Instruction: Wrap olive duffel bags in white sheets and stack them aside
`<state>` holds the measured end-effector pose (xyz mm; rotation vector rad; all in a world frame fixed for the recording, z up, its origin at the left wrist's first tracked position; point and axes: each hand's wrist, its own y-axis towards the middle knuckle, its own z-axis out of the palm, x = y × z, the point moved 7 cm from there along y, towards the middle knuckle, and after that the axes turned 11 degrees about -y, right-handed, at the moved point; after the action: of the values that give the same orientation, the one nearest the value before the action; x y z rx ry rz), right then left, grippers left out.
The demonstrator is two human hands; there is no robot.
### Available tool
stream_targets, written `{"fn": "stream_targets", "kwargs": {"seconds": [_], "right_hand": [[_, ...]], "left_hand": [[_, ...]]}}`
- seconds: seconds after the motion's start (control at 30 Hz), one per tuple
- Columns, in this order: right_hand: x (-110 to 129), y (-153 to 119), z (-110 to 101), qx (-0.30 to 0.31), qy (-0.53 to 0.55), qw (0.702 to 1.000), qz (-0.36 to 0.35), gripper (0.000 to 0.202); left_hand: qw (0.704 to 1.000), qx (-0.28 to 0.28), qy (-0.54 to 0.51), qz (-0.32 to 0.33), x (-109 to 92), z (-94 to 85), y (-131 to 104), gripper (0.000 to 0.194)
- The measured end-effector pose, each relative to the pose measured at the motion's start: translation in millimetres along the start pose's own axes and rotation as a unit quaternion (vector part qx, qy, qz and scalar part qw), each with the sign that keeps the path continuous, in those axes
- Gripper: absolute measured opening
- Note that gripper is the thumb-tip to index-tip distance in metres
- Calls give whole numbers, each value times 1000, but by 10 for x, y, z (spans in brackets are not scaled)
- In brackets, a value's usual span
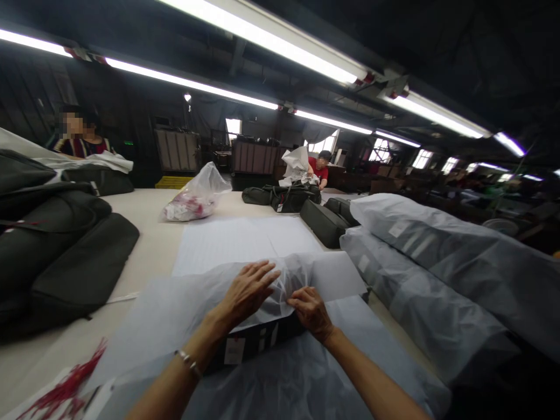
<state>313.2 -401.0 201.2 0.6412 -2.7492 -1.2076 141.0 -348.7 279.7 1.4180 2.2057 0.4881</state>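
A black bag (280, 333) lies in front of me, mostly hidden beneath a translucent white wrapping sheet (336, 273). Its front edge shows, with a white tag (234, 350) on it. My left hand (250, 290) rests on top of the sheet, its fingers stretched out. Just to the right, my right hand (311, 314) pinches the edge of the sheet between thumb and fingers. Creases run through the sheet between the two hands. More pale sheets (245, 236) are spread flat on the table under and behind the bag.
Dark bags (83, 262) are piled at left, and wrapped bags (420, 262) are stacked at right. Farther back on the table (149, 210) are a plastic bag (195, 195) and more black bags (326, 221). Red strings (72, 388) lie front left. Two people work beyond.
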Motion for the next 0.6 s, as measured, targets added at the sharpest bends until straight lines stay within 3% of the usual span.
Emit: {"fn": "stream_targets", "kwargs": {"seconds": [0.07,0.17,0.23,0.37,0.47,0.53,0.6], "right_hand": [[23,9,0,-14,-12,1000,-6,18],[32,2,-33,-33,-21,999,-6,18],[26,-6,-90,-38,-10,999,-4,21],[13,3,-233,-48,13,999,-7,25],[30,10,-258,-50,17,999,-10,24],[58,1,-230,-34,18,999,-7,23],[84,-14,-214,-9,32,999,-13,19]], "left_hand": [[997,29,-21,67,-43,351,214,38],[993,61,-56,85,53,710,276,18],[993,65,-64,70,150,766,229,14],[997,53,-53,20,278,635,200,36],[999,24,-46,-12,302,580,301,32],[999,22,-30,-28,304,658,357,34],[997,63,-9,-47,324,831,358,53]]}}
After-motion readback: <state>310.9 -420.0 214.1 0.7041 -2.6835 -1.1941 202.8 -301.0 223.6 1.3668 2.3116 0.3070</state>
